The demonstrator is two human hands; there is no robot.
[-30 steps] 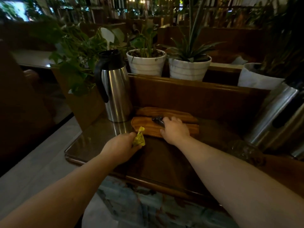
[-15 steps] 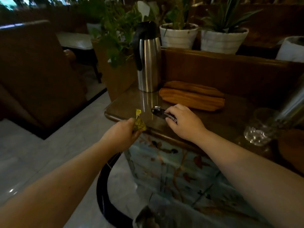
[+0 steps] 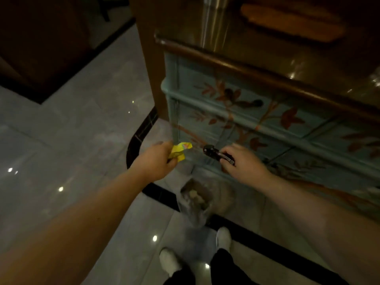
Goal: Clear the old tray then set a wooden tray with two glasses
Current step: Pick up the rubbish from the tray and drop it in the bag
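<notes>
Hands are now hanging low in front of the painted cabinet (image 3: pixel 267 124), no longer at the worktop (image 3: pixel 308 64). Half a second ago both were reaching at the worktop edge; since then the view has tipped downward, and floor (image 3: pixel 72 140), white shoes (image 3: pixel 223 237) and a small bin (image 3: pixel 195 200) with a clear liner are filling the lower centre of the frame.

The left hand (image 3: pixel 156 161), at centre frame, is pinching a crumpled yellow wrapper (image 3: pixel 180 152) between thumb and fingers, its grip pressed together on it. The right hand (image 3: pixel 240 161), just right of centre, is closing its grip around a small dark object (image 3: pixel 216 154) with a glossy rounded end; what it is cannot be told. Both are hovering above the bin, slightly toward the cabinet side.

This is probably the clearing step: litter lifted off the old tray is being carried to the bin for dropping.

The wooden trays (image 3: pixel 292 19) are lying on the worktop in the upper right of the frame, beside a steel jug (image 3: pixel 216 21). No glass is clearly visible; only a glint at the right edge.
</notes>
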